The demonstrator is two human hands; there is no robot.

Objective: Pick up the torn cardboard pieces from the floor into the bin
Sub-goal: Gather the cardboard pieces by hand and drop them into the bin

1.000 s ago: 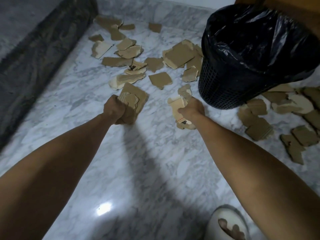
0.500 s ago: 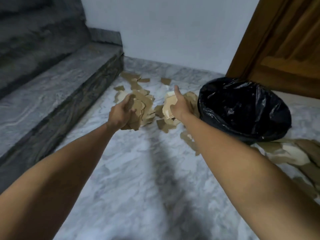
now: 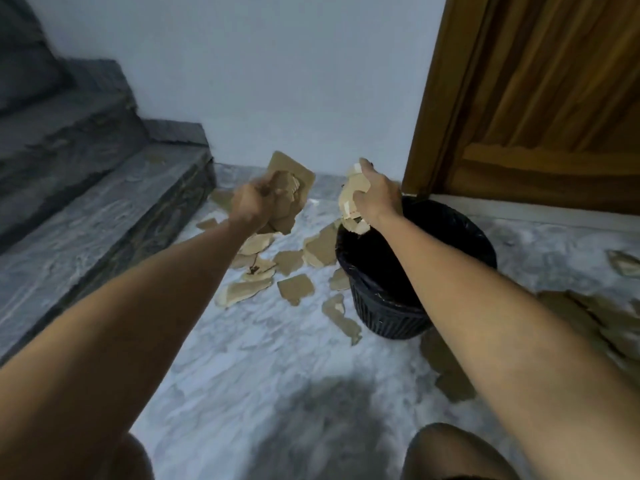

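1. Both hands are full right now. My left hand [image 3: 254, 202] is fisted around a stack of brown cardboard pieces [image 3: 291, 192], fingers curled tight so the loose scraps don't slide out of the bundle.
2. My right hand [image 3: 375, 197] is gripping a second, paler wad of torn cardboard [image 3: 353, 202], and it sits right over the near-left rim of the bin [image 3: 391, 313]. I'd say that's on purpose: anything that slips out should drop into the black liner rather than back on the floor.
3. The left bundle is off to the left of the bin, not above the opening yet, so by my read it needs to swing across before letting go.
4. Plenty left to do. A scatter of pieces on the floor [image 3: 294, 287] lies below and between the two hands, just beside the bin, and more scraps [image 3: 588, 317] sit well to the right of my right arm.
5. It's a bit motion-blurred, so I can't count pieces in either grip.
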